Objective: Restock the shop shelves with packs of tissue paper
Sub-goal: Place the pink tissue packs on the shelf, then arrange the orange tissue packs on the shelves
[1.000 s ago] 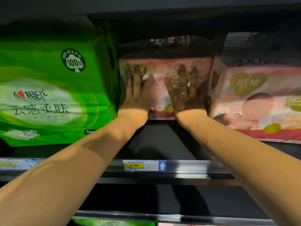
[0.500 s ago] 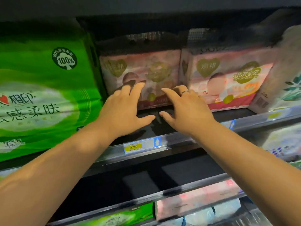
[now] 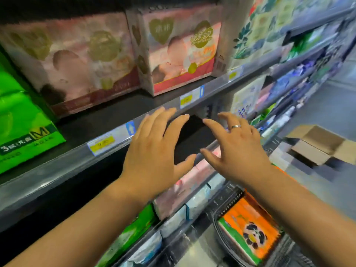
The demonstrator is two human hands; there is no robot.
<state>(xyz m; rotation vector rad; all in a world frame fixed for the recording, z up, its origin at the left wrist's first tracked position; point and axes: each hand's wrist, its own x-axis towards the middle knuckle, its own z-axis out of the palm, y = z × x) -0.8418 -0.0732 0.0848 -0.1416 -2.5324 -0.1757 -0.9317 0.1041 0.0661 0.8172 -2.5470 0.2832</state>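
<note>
Two pink tissue packs stand side by side on the dark shelf (image 3: 107,110): one set back at the left (image 3: 77,62), one nearer the edge at the right (image 3: 183,54). My left hand (image 3: 154,151) and my right hand (image 3: 233,149), which wears a ring, hover in front of the shelf edge, below the packs. Both have spread fingers and hold nothing. Neither touches a pack. An orange tissue pack with a panda (image 3: 250,232) lies in a black basket (image 3: 221,212) at the lower right.
A large green tissue pack (image 3: 23,120) fills the shelf's left end. Floral packs (image 3: 256,29) stand to the right. Price tags (image 3: 102,143) line the shelf rail. Lower shelves hold more packs (image 3: 179,193). An open cardboard box (image 3: 323,145) sits on the aisle floor at right.
Both hands have come off the left pink pack and drawn back past the shelf edge. My view has swung down and to the right, bringing the aisle, basket and box into sight.
</note>
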